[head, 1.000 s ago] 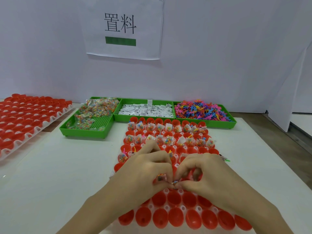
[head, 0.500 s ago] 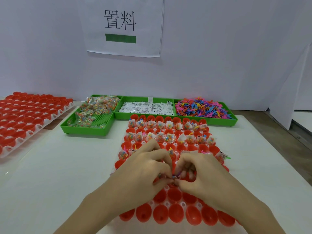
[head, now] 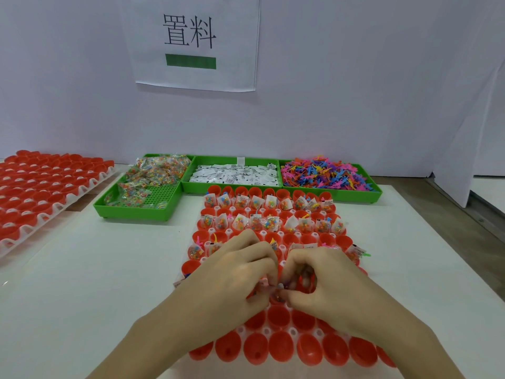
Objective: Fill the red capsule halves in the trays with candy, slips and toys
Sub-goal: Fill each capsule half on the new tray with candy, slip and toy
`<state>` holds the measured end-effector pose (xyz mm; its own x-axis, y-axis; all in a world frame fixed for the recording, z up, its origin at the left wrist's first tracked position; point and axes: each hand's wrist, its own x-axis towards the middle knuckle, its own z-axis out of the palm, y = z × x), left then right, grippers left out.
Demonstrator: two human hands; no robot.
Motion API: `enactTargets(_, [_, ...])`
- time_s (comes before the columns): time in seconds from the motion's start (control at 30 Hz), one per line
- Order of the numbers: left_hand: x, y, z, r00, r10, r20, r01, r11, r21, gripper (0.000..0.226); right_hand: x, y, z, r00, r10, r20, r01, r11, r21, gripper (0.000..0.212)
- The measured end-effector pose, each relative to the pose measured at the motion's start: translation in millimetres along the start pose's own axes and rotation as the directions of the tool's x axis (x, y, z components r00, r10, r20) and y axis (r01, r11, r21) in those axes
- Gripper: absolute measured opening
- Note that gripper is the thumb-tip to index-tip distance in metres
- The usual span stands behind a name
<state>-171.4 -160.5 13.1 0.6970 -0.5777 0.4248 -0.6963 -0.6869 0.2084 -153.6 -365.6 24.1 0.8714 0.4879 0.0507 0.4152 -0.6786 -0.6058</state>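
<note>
Meeting over the middle of the tray, the left hand and the right hand have fingers curled in and fingertips almost touching, both pinching at something tiny between them; what the small item is, too blurred to tell. They work right above the red capsule halves in the white tray on the white table. Nearest rows of cups sit open and bare inside; the far rows already carry candy packets, white slips and little coloured toys poking up. Beyond the tray's far edge, three green bins in a line: candy bags in the left bin, a heap of paper slips in the middle, bright plastic toys on the right. Off to the left, a second tray of red halves. Up on the white back wall, a paper sign with black characters and a green bar.
</note>
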Motion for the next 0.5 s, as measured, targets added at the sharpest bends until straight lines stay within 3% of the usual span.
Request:
enactTargets(0.2, [0,-1,3,1.000,-0.019,-0.008,0.019,1.000,-0.024,0.010,5,-3,7,1.000,0.022,-0.021,-0.022,1.000,-0.018,0.025])
enactTargets(0.43, [-1,-2,1,0.998,-0.067,-0.008,0.066,0.994,-0.088,0.009,0,2,-10,0.998,-0.039,0.053,0.038,0.999,0.019,0.001])
enactTargets(0.5, [-1,-3,2,0.998,-0.062,-0.017,0.061,0.995,-0.075,0.008,0,4,-11,0.998,-0.047,0.036,0.046,0.999,0.025,0.002])
